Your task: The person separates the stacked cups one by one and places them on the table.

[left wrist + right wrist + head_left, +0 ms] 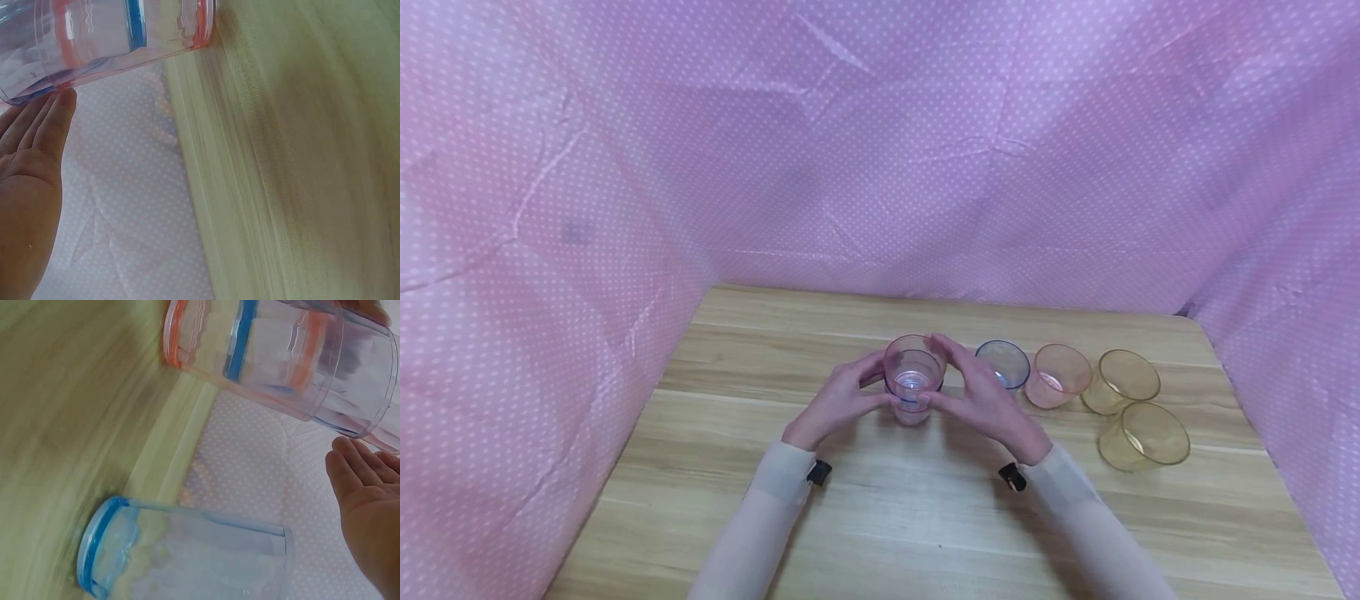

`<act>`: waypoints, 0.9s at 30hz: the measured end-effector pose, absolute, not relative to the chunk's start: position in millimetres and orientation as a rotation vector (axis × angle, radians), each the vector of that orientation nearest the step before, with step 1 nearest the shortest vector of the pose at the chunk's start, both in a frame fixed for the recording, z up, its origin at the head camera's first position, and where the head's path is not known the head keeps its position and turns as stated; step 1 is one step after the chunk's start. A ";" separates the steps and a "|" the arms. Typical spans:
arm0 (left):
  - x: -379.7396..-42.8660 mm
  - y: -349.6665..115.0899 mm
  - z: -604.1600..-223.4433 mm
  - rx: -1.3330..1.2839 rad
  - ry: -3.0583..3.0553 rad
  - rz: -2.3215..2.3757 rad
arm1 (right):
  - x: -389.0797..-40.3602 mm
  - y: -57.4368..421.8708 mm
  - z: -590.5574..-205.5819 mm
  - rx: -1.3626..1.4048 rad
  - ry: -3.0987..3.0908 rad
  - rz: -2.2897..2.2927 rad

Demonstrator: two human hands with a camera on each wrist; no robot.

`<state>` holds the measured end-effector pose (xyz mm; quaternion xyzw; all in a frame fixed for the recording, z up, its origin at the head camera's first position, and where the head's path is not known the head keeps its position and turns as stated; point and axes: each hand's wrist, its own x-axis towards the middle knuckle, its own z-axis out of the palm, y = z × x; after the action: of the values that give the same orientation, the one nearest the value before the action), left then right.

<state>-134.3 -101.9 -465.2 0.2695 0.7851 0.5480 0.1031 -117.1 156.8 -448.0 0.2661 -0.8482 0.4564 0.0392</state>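
Note:
A nested stack of clear plastic cups (914, 379) stands upright on the table, a pink-tinted one at the bottom, a blue-ringed one inside it and another pink one on top. My left hand (842, 398) holds its left side, fingers behind and thumb in front. From the right, my right hand (988, 404) grips the stack the same way. In the right wrist view, the stack's orange-red base (172, 337) meets the tabletop. Just right of my right hand stands a single blue cup (1002, 362); its blue base ring (100, 544) also shows in that wrist view.
Beyond the blue cup stand a pink cup (1057, 375) and two yellow cups, one farther back (1123, 379) and one nearer (1145, 437). All rest on a wood-grain table (895, 517). Pink dotted cloth (880, 167) surrounds the table's back and sides.

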 end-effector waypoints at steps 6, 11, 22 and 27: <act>-134.3 -101.7 -465.5 0.778 2.338 1.602 | -118.5 153.7 -449.8 0.797 -2.546 1.582; -133.7 -101.7 -466.4 0.790 2.371 1.592 | -118.7 151.4 -450.7 0.784 -2.527 1.605; -132.8 -100.5 -468.8 0.805 2.388 1.587 | -117.4 150.3 -452.5 0.783 -2.507 1.637; -132.3 -100.3 -467.7 0.814 2.389 1.590 | -117.2 150.3 -451.3 0.761 -2.524 1.658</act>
<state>-132.3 -100.3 -467.7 0.2719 0.7983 0.5315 0.0793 -117.2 150.3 -451.3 0.2445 -0.8105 0.5322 0.0136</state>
